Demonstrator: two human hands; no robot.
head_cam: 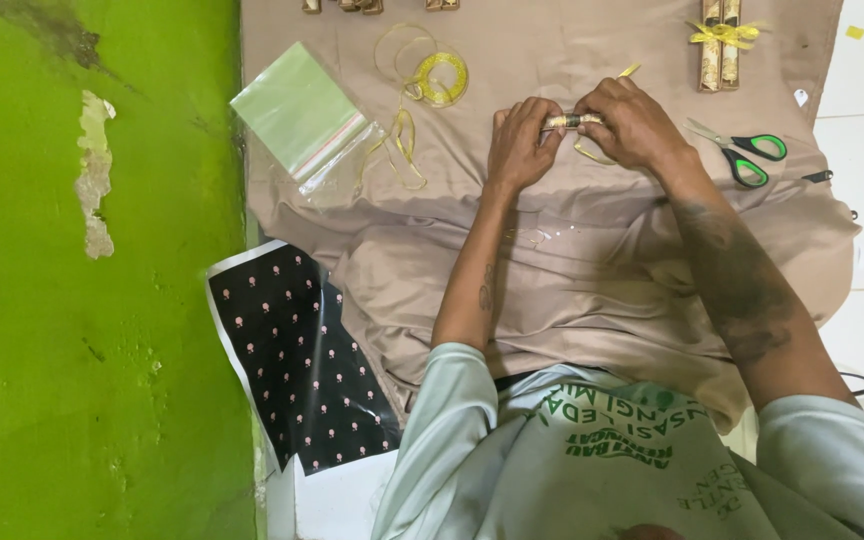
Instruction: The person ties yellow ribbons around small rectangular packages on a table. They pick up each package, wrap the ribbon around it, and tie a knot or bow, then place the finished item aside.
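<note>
On the cloth (552, 260), scissors (742, 152) lie right of the hands (577, 130), ribbon spool (439, 78) left

The scene is evenly and brightly lit by soft, diffuse light — no single source can be placed. Only faint shadows are cast in the folds of the beige cloth (572, 270). Mild glare is noted on the clear plastic bag (302, 115). Focus is sharp throughout; slight edge distortion is seen.
</note>
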